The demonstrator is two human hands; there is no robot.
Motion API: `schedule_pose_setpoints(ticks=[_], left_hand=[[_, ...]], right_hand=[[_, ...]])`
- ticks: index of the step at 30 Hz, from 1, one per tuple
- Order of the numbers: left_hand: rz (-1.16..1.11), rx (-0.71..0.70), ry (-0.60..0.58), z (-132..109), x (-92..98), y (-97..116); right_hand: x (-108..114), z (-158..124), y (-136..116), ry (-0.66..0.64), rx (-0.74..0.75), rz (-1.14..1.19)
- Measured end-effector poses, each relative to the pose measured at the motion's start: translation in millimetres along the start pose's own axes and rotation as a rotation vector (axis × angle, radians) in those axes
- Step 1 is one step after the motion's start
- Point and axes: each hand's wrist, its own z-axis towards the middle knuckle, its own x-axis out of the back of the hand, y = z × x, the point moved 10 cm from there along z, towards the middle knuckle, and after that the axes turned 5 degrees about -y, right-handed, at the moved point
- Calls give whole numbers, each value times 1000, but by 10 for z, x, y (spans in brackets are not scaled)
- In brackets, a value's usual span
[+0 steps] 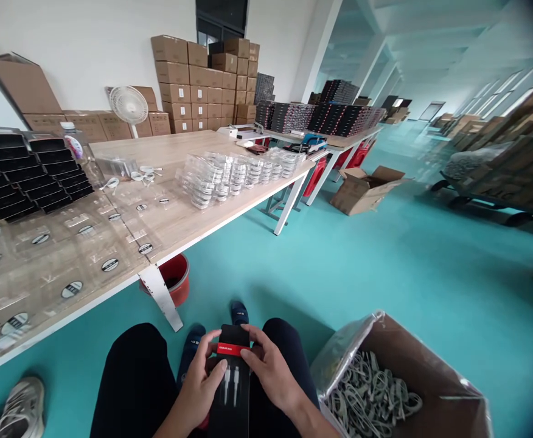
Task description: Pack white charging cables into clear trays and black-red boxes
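Between my knees I hold a black cable box (230, 389) with a red band and a picture of two white cable plugs. My left hand (205, 380) grips its left edge, thumb on the front. On the opposite edge, my right hand (269, 368) has its thumb by the red band and its fingers near the top flap. The flap stands up at the box's upper end. To my right, an open carton (444, 371) lined with plastic holds a heap of grey-white cables (371, 389).
The long table (188, 234) bears clear plastic trays (72, 286), stacked black boxes (29, 170) and rows of packed coiled cables (239, 173). A red bucket (179, 283) stands beneath it. An open carton (364, 191) and a loaded cart (508, 176) are farther right.
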Motion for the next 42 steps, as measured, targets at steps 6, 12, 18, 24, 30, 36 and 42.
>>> schedule_pose_setpoints(ticks=[6,12,18,24,30,36,42], left_hand=[[211,-43,-23,41,56,234],[176,-125,17,120,79,404],[205,-14,-97,141,-15,598],[297,117,-174,162,-57,710],[250,78,-128,186,-39,703],[175,80,-130,167,-32,632],[215,17,-209,-7,-12,654]], right_hand=[[10,-77,108,162,48,-53],[12,-135,-117,191,151,-132],[8,-43,-234,88,53,-107],[-42,32,-297,-47,-103,-47],[-69,91,-296,-79,-119,-7],[-63,114,-303,-97,-106,-11],[-190,-155,-316,-247,5,64]])
